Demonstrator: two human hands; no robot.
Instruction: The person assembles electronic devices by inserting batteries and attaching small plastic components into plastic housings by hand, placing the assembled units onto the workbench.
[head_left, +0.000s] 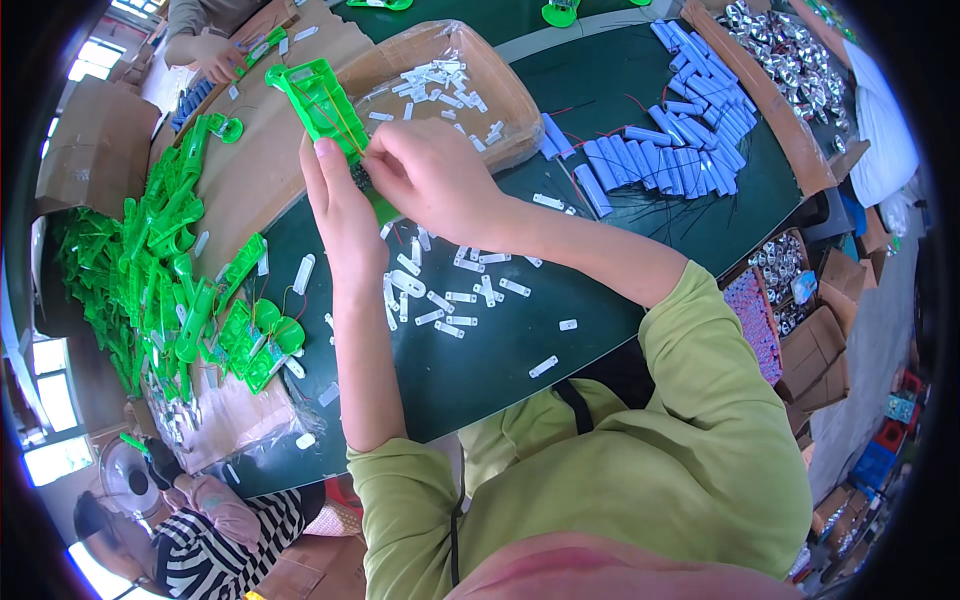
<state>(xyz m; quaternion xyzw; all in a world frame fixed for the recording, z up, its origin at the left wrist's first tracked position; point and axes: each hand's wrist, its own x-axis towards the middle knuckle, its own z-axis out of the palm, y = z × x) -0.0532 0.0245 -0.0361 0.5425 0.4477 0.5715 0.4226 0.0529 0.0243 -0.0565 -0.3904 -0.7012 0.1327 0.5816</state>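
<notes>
My left hand [345, 205] is closed around a bright green plastic housing [312, 92], an open shell tilted up above the table. Thin red and yellow wires [345, 125] run along its inside. At the lower end of the shell, my right hand [435, 165] pinches a wire between thumb and bent forefinger; the fingertips partly hide it. Below my wrists, many small white strip-shaped parts [462, 297] lie loose on the dark green table [500, 380].
A cardboard tray [515, 90] of white parts stands behind my hands. Blue cylindrical cells [690, 150] with wires lie to the right, green housings [165, 240] pile up at left. Shiny reflectors [775, 70] fill the far right. Other people work at far left [210, 50] and lower left [230, 530].
</notes>
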